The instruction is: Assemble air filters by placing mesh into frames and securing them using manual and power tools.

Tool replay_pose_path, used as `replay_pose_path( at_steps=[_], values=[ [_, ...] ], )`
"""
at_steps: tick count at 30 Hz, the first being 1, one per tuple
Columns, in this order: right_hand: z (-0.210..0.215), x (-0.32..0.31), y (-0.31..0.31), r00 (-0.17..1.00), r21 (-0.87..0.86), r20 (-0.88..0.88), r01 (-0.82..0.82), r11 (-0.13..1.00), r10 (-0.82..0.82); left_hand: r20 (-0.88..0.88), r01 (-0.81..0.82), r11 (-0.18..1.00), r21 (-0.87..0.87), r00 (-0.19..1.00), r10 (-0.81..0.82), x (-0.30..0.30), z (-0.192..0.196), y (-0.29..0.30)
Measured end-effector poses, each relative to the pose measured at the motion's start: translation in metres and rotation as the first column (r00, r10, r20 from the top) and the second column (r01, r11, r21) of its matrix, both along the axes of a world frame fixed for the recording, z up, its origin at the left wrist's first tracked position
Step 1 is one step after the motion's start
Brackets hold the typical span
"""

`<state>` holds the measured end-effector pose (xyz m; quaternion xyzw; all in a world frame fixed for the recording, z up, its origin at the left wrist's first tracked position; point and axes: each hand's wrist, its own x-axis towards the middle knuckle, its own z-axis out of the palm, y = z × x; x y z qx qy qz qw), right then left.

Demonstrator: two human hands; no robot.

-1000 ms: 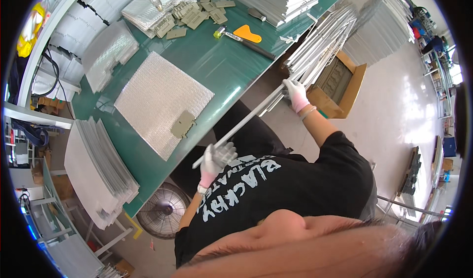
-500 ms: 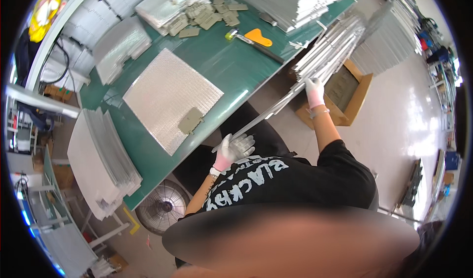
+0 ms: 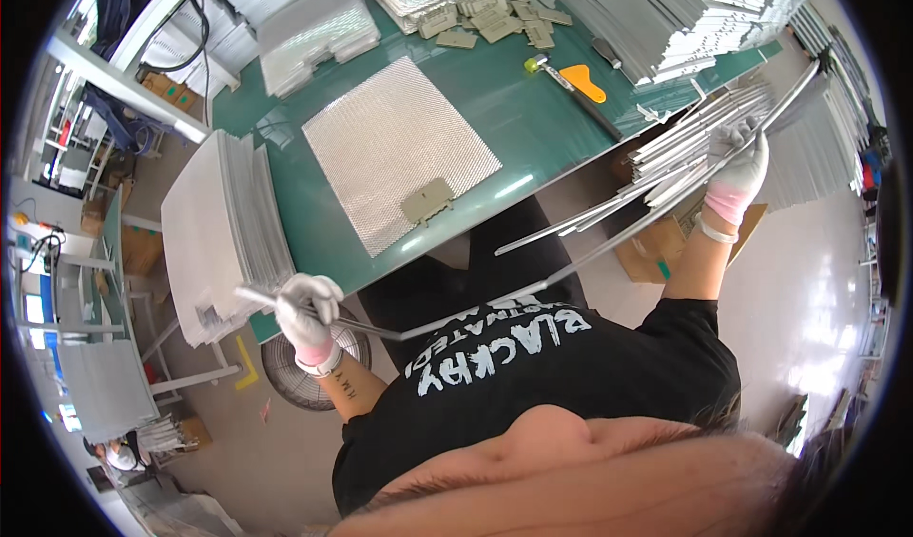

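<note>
A long, thin silvery metal strip (image 3: 609, 248) stretches across in front of my body, with kinks along its length. My gloved left hand (image 3: 309, 318) is closed around its left part, beyond the table's near corner. Toward the other end, my gloved right hand (image 3: 740, 168) grips it beside a bundle of similar strips (image 3: 680, 147). A few strips of that bundle jut out toward my lap. On the green table (image 3: 514, 147) lies a silvery mesh sheet (image 3: 399, 147), with a flat grey-green plate (image 3: 428, 201) on its near edge.
A hammer (image 3: 580, 99), an orange scraper (image 3: 584, 82) and a dark-handled tool (image 3: 607, 54) lie right of the mesh. Loose grey-green plates (image 3: 499, 25) lie at the back. Stacked panels (image 3: 214, 223) stand left. A cardboard box (image 3: 647, 250) and a fan (image 3: 276, 371) are below.
My left hand has moved left and closed on the strip. My right hand has gone right and farther away, drawing one strip apart from the bundle. The view has shifted.
</note>
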<state>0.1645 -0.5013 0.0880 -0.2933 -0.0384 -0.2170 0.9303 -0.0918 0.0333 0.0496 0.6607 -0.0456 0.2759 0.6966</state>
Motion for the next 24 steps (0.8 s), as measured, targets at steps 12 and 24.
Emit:
replay_pose_path(
  at_steps=[12,24],
  values=[
    [-0.035,0.050,0.296,0.749,0.154,-0.141,-0.629,0.762,0.647,-0.317,-0.230,0.952,-0.204,0.935,0.158,0.034,-0.062,-0.035],
    [-0.138,0.098,0.352,0.939,-0.933,-0.344,-0.342,0.109,-0.003,-0.612,0.085,0.655,0.751,0.462,0.641,0.185,-0.072,0.082]
  ],
)
